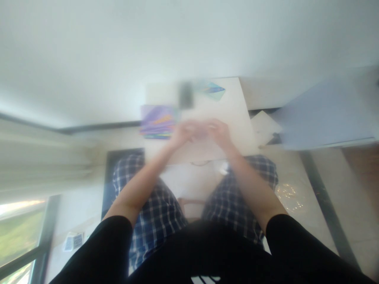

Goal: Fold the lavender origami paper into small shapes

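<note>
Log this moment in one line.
left hand: holds purplish piece, blurred; right hand: holds same piece; nearby: purple-topped paper stack; surface: white table

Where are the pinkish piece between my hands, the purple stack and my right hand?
Pinkish piece (201,129): head view, blurred middle.
Purple stack (157,119): head view, top face.
Right hand (219,132): head view, back of hand.

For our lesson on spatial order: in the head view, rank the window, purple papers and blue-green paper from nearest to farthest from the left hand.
Nearest to the left hand first:
1. Purple papers: on the table, just to its left.
2. Blue-green paper: ahead, to its right.
3. Window: lower left of the view.
</note>
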A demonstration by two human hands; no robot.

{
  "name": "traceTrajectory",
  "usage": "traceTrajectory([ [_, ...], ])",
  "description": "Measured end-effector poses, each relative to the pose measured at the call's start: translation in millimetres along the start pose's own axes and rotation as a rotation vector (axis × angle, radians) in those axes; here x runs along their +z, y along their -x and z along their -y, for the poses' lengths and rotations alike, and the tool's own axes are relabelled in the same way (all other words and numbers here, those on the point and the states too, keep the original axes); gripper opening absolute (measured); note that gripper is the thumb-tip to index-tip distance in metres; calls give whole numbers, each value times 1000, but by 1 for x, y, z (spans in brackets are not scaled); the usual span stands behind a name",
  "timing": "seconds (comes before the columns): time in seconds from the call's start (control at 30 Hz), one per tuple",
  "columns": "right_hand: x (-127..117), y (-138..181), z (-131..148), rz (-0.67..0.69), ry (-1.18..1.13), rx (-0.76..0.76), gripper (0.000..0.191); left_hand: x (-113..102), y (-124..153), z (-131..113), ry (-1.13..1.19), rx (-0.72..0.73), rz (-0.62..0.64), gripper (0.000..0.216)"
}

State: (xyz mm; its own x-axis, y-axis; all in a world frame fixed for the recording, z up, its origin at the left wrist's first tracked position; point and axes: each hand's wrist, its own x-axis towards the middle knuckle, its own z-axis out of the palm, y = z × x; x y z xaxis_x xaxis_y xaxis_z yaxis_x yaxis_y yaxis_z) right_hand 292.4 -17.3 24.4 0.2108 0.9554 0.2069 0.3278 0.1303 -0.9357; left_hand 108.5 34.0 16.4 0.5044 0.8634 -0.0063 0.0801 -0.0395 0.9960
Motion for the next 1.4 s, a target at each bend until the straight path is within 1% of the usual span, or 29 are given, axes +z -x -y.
traceTrajectory([
  [0.13, 1, 0, -1, 11, -13, 21, 17, -2, -1, 3, -39, 17, 4, 26],
  [0.3, -1, 0, -1, 44, 8, 64, 15, -5, -4, 5, -46, 88, 7, 27],
  [0.43, -1, -2, -2, 26, 1, 89, 15, -5, -5, 5, -102, 84, -4, 27],
  [0.6, 0, -3, -3, -10, 3, 118, 18, -5, -6, 6, -163, 81, -48, 24],
  [0.9, 0, -6, -7, 16, 0, 113, 21, -9, -9, 6, -223, 74, -79, 21],
  [1.03, -1, -10, -11, -31, -29, 182, 20, -11, -9, 2, -178, 46, -74, 24],
  [1.17, -6, -13, -15, -72, -141, 258, 27, -13, -8, 0, -119, 39, -65, 26],
  [1.27, -9, -17, -18, -127, -211, 267, 30, -15, -8, 1, -71, 65, -66, 27],
  [1.4, -14, -22, -25, -227, -208, 275, 28, -20, -11, 3, -57, 150, -101, 28],
])
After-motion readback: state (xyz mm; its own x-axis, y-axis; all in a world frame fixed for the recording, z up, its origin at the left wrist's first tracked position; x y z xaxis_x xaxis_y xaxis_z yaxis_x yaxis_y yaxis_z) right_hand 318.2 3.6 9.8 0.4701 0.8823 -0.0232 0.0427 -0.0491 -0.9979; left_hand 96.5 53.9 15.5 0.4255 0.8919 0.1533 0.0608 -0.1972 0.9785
